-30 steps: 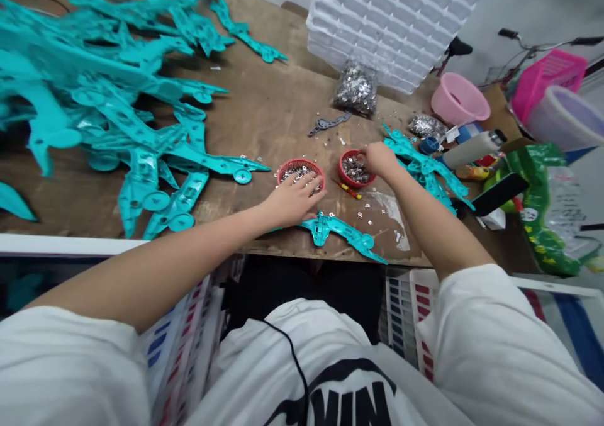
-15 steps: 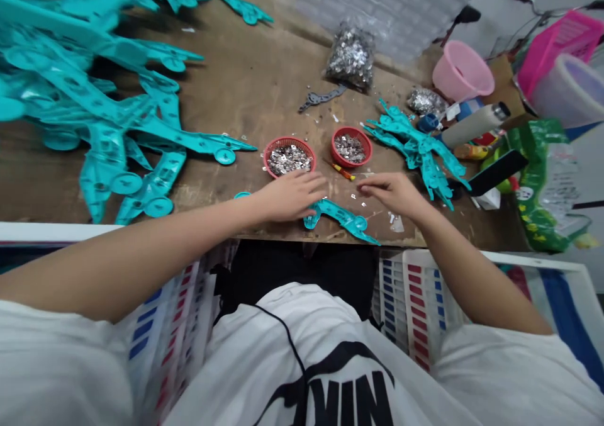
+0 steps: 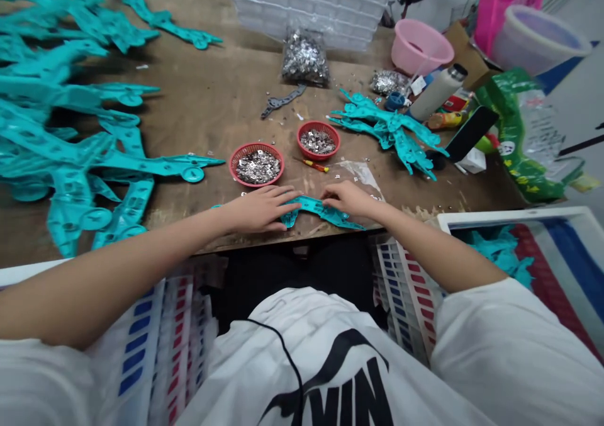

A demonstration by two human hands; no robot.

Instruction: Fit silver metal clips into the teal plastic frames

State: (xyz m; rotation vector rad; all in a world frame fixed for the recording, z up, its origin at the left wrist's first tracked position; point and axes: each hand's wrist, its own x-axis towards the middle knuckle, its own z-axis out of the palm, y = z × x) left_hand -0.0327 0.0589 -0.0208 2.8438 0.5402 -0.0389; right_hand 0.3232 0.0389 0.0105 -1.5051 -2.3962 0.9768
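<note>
Both my hands lie at the front edge of the wooden workbench (image 3: 202, 105) on a flat teal plastic part (image 3: 321, 209). My left hand (image 3: 259, 209) covers its left end, with the fingertips on top. My right hand (image 3: 346, 198) grips it further along with bent fingers. Behind them stand a red mesh basket of silver metal bits (image 3: 256, 165) and a smaller red basket (image 3: 318, 140) holding the same bits. A small screwdriver (image 3: 315, 165) lies between them. Large heaps of teal parts (image 3: 61, 152) cover the bench's left side.
More teal parts (image 3: 389, 129) lie at the right, near a steel bottle (image 3: 436, 92) and a phone (image 3: 469, 133). A bag of silver bits (image 3: 305, 58) stands behind, before stacked white trays (image 3: 311, 4). A pink basin (image 3: 419, 46) sits back right. A crate with teal parts (image 3: 500, 250) stands below right.
My left hand has left the basket and my right hand has left the smaller basket. Both now rest on the teal part, which lies further left in view as the view has shifted.
</note>
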